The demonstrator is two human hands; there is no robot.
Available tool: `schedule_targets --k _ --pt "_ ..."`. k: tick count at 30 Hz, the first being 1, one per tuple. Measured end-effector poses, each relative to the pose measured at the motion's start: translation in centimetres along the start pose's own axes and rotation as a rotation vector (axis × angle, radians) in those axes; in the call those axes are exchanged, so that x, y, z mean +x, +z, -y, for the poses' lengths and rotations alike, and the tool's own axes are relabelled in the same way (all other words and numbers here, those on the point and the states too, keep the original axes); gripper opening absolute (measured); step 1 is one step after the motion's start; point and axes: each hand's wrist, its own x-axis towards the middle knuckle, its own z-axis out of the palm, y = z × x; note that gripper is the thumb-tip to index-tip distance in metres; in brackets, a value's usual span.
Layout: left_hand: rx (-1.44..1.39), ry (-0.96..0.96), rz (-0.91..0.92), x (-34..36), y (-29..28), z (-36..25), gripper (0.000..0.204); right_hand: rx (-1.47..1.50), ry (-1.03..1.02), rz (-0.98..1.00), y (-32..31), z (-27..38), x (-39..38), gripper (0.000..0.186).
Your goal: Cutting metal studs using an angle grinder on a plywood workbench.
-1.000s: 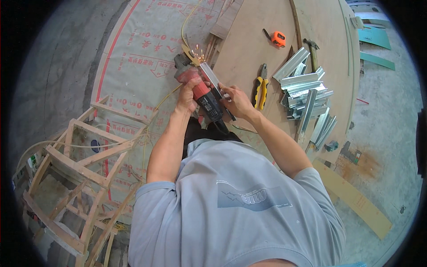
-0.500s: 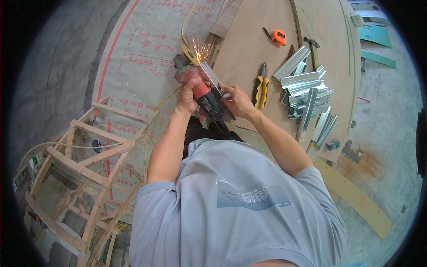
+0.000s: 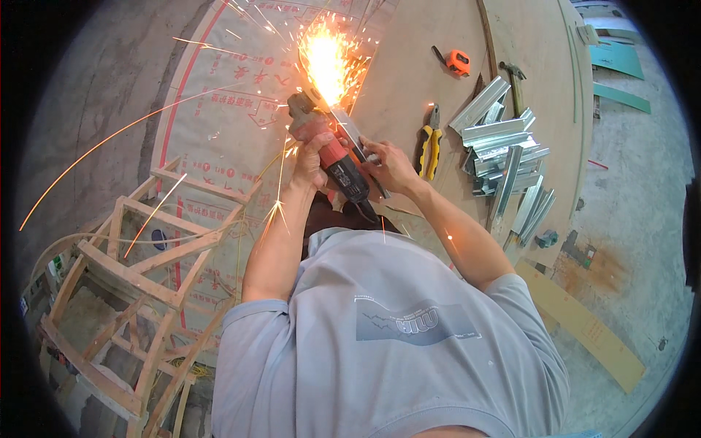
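Left hand (image 3: 312,142) clenched on red-black angle grinder (image 3: 337,162) | right hand (image 3: 389,166) pinning silver metal channel strip (image 3: 352,133) | sparks (image 3: 325,62) just beyond both grips

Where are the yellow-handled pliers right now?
In the head view, the yellow-handled pliers lie on the plywood board, between the right hand and the metal channel offcuts.

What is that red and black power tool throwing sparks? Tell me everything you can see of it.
It looks like an angle grinder, with a red body, a black rear grip and a grey head at the far end. The left hand wraps the body; the right hand steadies a silvery metal strip beside it. Its head meets the strip, where a bright yellow-orange spark burst flies. The disc itself is hidden.
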Motion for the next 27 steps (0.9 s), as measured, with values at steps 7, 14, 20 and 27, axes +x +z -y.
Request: schedule_targets --k 7,14,20,27 --pt "-0.013 -0.086 -0.03 -0.3 -0.2 0.1 0.044 0.0 -0.024 -0.008 -0.3 1.1 0.0 0.057" --pt "0.038 -0.036 -0.002 -0.6 0.3 0.3 0.041 0.003 -0.038 -0.019 -0.1 0.3 0.0 0.06" --pt "0.011 -0.024 -0.017 -0.8 1.0 0.2 0.041 -0.054 -0.021 -0.006 -0.4 0.6 0.0 0.06" --pt "0.0 0.003 -0.024 -0.7 0.6 0.0 0.037 -0.021 -0.001 0.006 0.2 0.7 0.2 0.06"
